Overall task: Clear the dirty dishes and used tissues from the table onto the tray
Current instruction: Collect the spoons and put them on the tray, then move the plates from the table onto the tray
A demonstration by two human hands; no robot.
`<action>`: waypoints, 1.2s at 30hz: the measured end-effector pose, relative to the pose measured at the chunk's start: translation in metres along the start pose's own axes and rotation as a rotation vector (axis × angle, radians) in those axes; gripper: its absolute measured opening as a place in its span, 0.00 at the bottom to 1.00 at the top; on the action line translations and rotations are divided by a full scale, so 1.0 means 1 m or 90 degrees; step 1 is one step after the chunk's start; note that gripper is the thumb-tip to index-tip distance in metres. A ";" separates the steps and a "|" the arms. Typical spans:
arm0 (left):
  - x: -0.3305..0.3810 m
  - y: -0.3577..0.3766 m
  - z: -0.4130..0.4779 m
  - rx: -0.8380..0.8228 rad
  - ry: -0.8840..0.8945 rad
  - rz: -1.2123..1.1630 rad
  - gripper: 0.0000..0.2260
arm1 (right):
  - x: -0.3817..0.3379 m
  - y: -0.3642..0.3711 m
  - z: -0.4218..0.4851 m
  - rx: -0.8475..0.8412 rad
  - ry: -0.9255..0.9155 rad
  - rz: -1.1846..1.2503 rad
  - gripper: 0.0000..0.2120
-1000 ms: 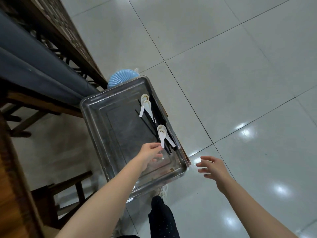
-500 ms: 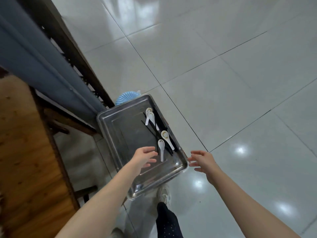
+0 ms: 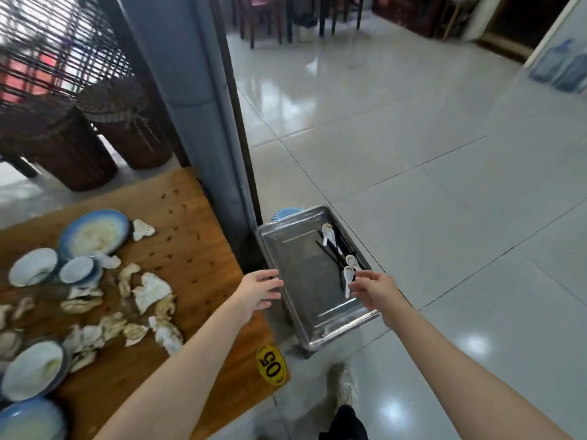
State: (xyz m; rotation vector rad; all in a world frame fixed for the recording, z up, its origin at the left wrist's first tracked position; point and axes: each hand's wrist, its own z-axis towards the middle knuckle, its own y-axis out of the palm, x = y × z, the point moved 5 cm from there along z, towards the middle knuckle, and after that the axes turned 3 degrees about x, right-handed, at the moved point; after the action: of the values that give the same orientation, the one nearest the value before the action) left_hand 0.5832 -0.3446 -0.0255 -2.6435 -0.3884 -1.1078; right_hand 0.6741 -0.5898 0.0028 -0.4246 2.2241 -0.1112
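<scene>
A steel tray stands to the right of the wooden table. White spoons and black chopsticks lie along its right side. My left hand hovers open at the tray's left rim. Over the tray's right side is my right hand, fingers apart and empty. On the table lie blue-rimmed plates, small bowls and several crumpled used tissues.
A grey pillar rises behind the table's corner. A blue fan-shaped object peeks out behind the tray. Wicker baskets stand at the back left. A yellow "05" sticker marks the table's near corner. Glossy tiled floor spreads to the right.
The view has swung up and left, so the table with dishes and tissues now shows. Both hands stay empty; the left has shifted from over the tray to its left rim.
</scene>
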 end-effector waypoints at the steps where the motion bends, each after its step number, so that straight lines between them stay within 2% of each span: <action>1: -0.001 -0.014 -0.011 0.006 0.007 -0.008 0.13 | -0.002 0.008 -0.012 -0.002 -0.009 -0.004 0.11; 9: -0.011 -0.111 -0.083 0.072 0.016 -0.022 0.13 | -0.013 0.074 -0.069 -0.041 -0.055 -0.049 0.11; 18: -0.049 -0.210 -0.141 0.217 -0.009 -0.167 0.11 | -0.038 0.162 -0.095 -0.158 -0.108 -0.153 0.10; 25: -0.125 -0.258 -0.200 0.341 -0.040 -0.270 0.12 | -0.029 0.256 -0.125 -0.290 -0.139 -0.280 0.09; 31: -0.198 -0.297 -0.249 0.429 -0.117 -0.356 0.14 | 0.001 0.338 -0.158 -0.403 -0.123 -0.380 0.09; 36: -0.245 -0.332 -0.268 0.474 -0.152 -0.399 0.16 | 0.029 0.389 -0.181 -0.436 -0.119 -0.441 0.07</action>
State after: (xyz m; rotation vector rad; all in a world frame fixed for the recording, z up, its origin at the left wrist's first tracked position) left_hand 0.1303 -0.1585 0.0213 -1.9996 -1.4290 -0.5802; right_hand 0.4156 -0.2465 0.0099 -1.5001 1.7906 0.3245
